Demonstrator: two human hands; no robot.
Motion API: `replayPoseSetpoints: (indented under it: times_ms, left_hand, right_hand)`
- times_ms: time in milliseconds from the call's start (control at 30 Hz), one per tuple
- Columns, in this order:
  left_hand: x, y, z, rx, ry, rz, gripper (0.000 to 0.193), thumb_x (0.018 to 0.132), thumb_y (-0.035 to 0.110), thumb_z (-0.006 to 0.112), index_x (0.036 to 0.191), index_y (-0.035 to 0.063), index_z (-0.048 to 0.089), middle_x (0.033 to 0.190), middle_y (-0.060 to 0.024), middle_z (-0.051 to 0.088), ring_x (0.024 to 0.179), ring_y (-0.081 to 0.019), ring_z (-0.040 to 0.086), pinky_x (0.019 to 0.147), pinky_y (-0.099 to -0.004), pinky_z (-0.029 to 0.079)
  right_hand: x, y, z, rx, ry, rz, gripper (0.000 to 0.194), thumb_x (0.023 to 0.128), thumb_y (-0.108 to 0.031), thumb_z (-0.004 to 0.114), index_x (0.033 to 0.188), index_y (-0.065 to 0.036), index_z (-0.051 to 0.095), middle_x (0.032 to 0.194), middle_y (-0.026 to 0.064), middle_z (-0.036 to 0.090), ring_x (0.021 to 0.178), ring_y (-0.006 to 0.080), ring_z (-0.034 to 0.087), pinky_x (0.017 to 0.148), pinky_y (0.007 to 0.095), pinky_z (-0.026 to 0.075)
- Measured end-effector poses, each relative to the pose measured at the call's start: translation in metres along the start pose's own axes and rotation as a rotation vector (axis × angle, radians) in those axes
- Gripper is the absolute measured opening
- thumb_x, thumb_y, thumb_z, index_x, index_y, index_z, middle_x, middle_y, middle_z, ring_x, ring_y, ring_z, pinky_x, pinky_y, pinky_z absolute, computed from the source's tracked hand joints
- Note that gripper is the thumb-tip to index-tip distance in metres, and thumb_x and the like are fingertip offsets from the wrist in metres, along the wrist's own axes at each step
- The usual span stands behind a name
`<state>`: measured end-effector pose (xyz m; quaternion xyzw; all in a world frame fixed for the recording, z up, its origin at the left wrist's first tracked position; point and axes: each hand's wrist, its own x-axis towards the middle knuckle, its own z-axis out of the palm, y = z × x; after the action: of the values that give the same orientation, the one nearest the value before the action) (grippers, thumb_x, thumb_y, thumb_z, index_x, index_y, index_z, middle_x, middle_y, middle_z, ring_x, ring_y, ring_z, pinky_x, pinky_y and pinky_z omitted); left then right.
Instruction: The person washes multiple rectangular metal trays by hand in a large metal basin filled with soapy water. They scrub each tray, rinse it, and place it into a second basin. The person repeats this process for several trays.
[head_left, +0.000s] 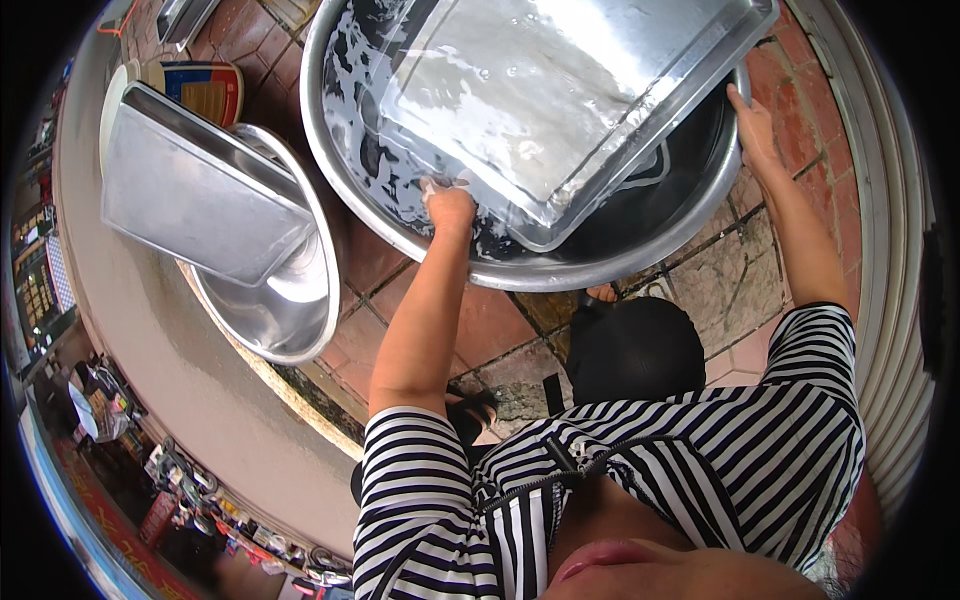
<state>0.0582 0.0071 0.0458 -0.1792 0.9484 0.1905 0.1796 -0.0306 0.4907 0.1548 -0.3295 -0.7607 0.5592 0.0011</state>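
Before me stands a wide metal basin holding soapy water. A rectangular metal tray lies tilted in it, partly under the water, with its far right corner reaching over the basin's rim. My left hand is down in the suds beside the tray's near left edge. Its fingers are partly hidden by water and foam, so whether they hold anything cannot be told. On the right side, my right hand grips the basin's rim, thumb on top and the other fingers mostly hidden.
At left, a second metal tray leans across a smaller metal basin. Behind it stands a round tub with a coloured label. Another metal container is at the upper left. Ribbed shutter borders the right; wet tiles lie below.
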Motion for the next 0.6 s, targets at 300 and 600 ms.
replayPoseSetpoints:
  times_ms: [300,600]
  left_hand:
    - [-0.040,0.048,-0.052,-1.240,-0.091,-0.502,0.028,0.078,0.005,0.068,0.101,0.0014,0.052,0.082,-0.0069,0.060,0.061,-0.0156,0.058,0.046,-0.0299,0.050]
    - [-0.031,0.028,-0.034,-1.270,-0.077,-0.296,0.029,0.079,0.007,0.068,0.098,0.0030,0.047,0.074,-0.0078,0.055,0.056,-0.0176,0.053,0.044,-0.0322,0.048]
  right_hand:
    - [0.001,-0.008,0.003,-0.855,0.236,-0.341,0.071,0.088,-0.061,0.044,0.089,0.008,0.064,0.088,0.0329,0.063,0.091,0.0479,0.060,0.082,0.0489,0.046]
    - [-0.042,-0.048,0.034,-1.205,0.387,-0.164,0.061,0.089,-0.055,0.046,0.124,-0.005,0.048,0.124,0.0197,0.053,0.118,0.0375,0.052,0.094,0.0501,0.042]
